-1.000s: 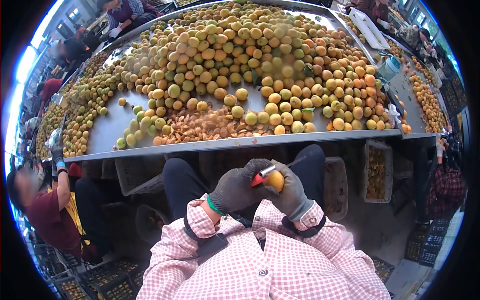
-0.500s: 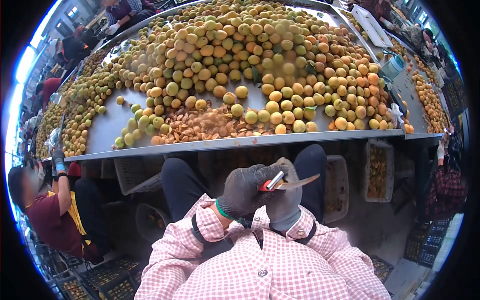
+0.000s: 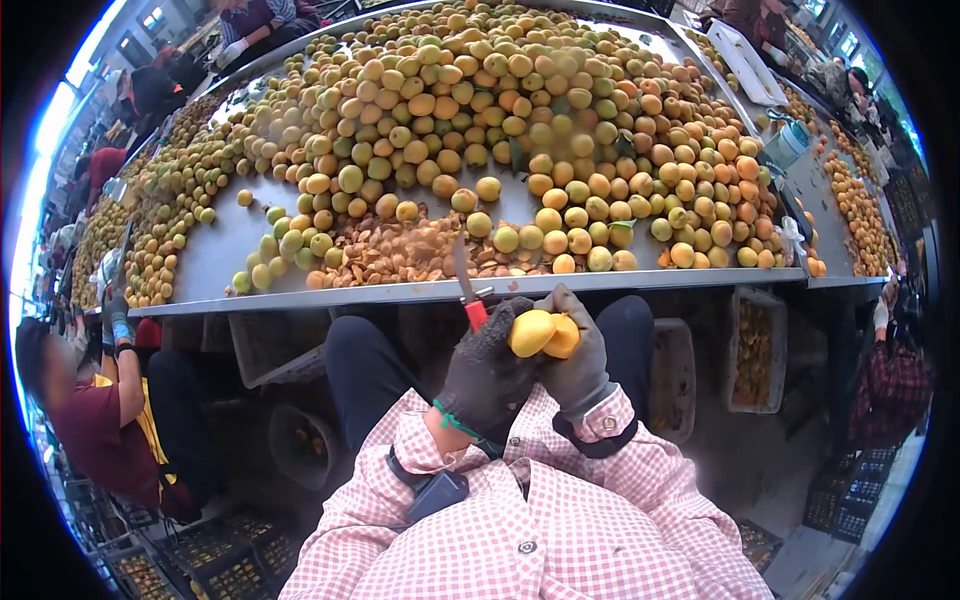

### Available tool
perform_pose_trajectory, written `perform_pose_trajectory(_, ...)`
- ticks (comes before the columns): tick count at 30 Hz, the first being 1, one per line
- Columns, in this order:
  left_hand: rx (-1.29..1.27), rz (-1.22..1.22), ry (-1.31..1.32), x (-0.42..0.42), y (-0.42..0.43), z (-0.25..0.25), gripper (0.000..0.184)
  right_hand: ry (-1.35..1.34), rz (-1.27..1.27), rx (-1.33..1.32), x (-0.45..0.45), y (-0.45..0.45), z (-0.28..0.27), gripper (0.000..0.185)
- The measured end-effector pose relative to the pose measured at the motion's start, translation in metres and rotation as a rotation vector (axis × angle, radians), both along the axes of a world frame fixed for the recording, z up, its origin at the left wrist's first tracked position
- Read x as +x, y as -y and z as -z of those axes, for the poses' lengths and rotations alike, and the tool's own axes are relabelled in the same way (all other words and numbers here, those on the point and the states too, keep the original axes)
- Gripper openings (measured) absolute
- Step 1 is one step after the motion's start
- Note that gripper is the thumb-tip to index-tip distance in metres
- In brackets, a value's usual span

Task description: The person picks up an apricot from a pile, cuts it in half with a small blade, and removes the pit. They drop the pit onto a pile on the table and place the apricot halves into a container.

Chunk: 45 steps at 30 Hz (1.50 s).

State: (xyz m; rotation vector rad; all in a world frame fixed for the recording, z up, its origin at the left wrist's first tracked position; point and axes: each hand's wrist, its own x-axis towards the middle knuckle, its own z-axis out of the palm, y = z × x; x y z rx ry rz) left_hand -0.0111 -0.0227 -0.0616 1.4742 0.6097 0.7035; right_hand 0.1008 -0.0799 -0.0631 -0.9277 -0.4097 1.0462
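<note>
A small knife with a red handle [image 3: 477, 316] is in my left hand [image 3: 487, 368], which wears a dark glove. The knife's blade points up toward the table edge. My right hand [image 3: 580, 368], in a grey glove, is closed on a yellow apricot half [image 3: 564, 338]. Against it sits another apricot half [image 3: 532, 333], by the fingertips of my left hand. Both hands meet in front of my chest, just below the table's rim [image 3: 400, 293]. Beyond the rim lies a heap of brown pits [image 3: 410, 247].
Whole apricots [image 3: 440, 100] are piled across the metal table. Below it stand a white crate [image 3: 270, 350], a bucket [image 3: 302, 445] and a bin of fruit pieces [image 3: 755, 350]. A person in a maroon shirt [image 3: 105, 430] sits at left. A teal-lidded jug [image 3: 787, 140] stands at right.
The knife has swung from pointing right across my right hand to pointing up. Two apricot halves, hidden before, now show between my hands. My right hand has turned and its fingers show.
</note>
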Motion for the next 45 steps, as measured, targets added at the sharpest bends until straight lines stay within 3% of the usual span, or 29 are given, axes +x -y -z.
perform_pose_trajectory(2, 0.025, 0.046, 0.109, -0.008, -0.006, -0.018, 0.054, 0.017, 0.002, -0.039, 0.001, 0.004, -0.007, 0.026)
perform_pose_trajectory(4, 0.052, 0.024, 0.004, -0.014, -0.013, -0.007, 0.063, -0.561, -0.186, -0.085, 0.004, 0.004, -0.018, 0.033)
perform_pose_trajectory(6, 0.595, 0.111, -0.143, -0.014, -0.022, -0.012, 0.06, -0.567, -0.141, -0.156, 0.0, 0.0, -0.012, 0.04)
perform_pose_trajectory(7, 0.593, 0.107, -0.146, -0.014, -0.022, -0.004, 0.06, -0.529, -0.131, -0.192, -0.002, 0.001, -0.016, 0.04)
perform_pose_trajectory(9, 0.035, 0.037, -0.025, -0.011, -0.021, 0.019, 0.054, -0.497, -0.177, -0.175, 0.0, 0.007, -0.012, 0.038)
perform_pose_trajectory(10, 0.034, 0.036, -0.024, -0.012, -0.023, 0.014, 0.054, -0.497, -0.177, -0.177, 0.0, 0.01, -0.012, 0.038)
perform_pose_trajectory(12, -0.534, -0.043, -0.049, -0.015, -0.028, -0.001, 0.053, -0.41, -0.344, -0.194, 0.0, 0.014, -0.015, 0.037)
perform_pose_trajectory(14, -0.475, -0.055, -0.044, -0.015, -0.026, 0.016, 0.057, -0.367, -0.407, -0.253, 0.0, 0.014, -0.011, 0.045)
perform_pose_trajectory(16, -0.413, -0.068, -0.039, -0.016, -0.025, 0.032, 0.061, 0.188, -0.236, -0.226, -0.008, 0.009, 0.012, 0.041)
perform_pose_trajectory(18, -0.248, -0.06, -0.074, -0.015, -0.027, 0.041, 0.068, 0.337, -0.204, -0.247, -0.009, 0.005, 0.01, 0.045)
perform_pose_trajectory(20, -0.296, -0.078, -0.038, -0.013, -0.03, 0.044, 0.071, 1.391, -0.157, -0.46, -0.004, 0.003, 0.0, 0.051)
perform_pose_trajectory(22, -0.147, -0.069, -0.093, -0.015, -0.031, 0.043, 0.074, 1.493, -0.092, -0.414, -0.005, -0.005, 0.0, 0.052)
perform_pose_trajectory(23, -0.146, -0.07, -0.092, -0.014, -0.031, 0.041, 0.074, 1.397, -0.078, -0.391, -0.007, -0.008, 0.008, 0.049)
perform_pose_trajectory(25, -0.12, -0.102, -0.106, -0.01, -0.032, 0.032, 0.057, 1.127, -0.056, -0.328, -0.011, -0.013, 0.018, 0.042)
perform_pose_trajectory(26, -0.12, -0.104, -0.103, -0.009, -0.034, 0.026, 0.057, 1.13, -0.057, -0.327, -0.01, -0.013, 0.016, 0.042)
perform_pose_trajectory(28, -0.264, -0.061, -0.121, -0.01, -0.035, 0.01, 0.034, 0.141, -0.228, -0.428, -0.007, -0.012, 0.005, 0.034)
perform_pose_trajectory(29, -0.265, -0.063, -0.121, -0.012, -0.035, 0.005, 0.034, -0.051, -0.265, -0.446, 0.002, -0.012, 0.002, 0.031)
perform_pose_trajectory(30, -0.236, -0.036, -0.107, -0.014, -0.035, 0.001, 0.026, -0.051, -0.265, -0.447, 0.008, -0.008, 0.0, 0.031)
perform_pose_trajectory(32, -0.206, -0.007, -0.092, -0.019, -0.038, -0.008, 0.019, -0.603, -0.372, -0.229, 0.016, -0.002, -0.008, 0.034)
perform_pose_trajectory(34, -0.481, 0.004, 0.045, -0.025, -0.045, -0.017, 0.019, -0.613, -0.327, -0.235, 0.015, 0.006, -0.016, 0.037)
perform_pose_trajectory(36, -0.634, 0.068, 0.171, -0.031, -0.05, -0.024, 0.019, -0.396, -0.408, -0.148, 0.017, 0.019, -0.01, 0.036)
perform_pose_trajectory(37, -0.782, 0.132, 0.298, -0.032, -0.052, -0.027, 0.019, -0.494, -0.449, -0.16, 0.016, 0.024, -0.008, 0.035)
perform_pose_trajectory(40, -0.841, 0.25, 0.428, -0.027, -0.052, -0.036, 0.02, -0.45, -0.473, -0.358, -0.006, 0.03, -0.012, 0.033)
perform_pose_trajectory(45, -0.804, 0.274, 0.357, -0.023, -0.039, -0.035, 0.027, -0.65, -0.605, -0.309, -0.03, 0.035, -0.026, 0.034)
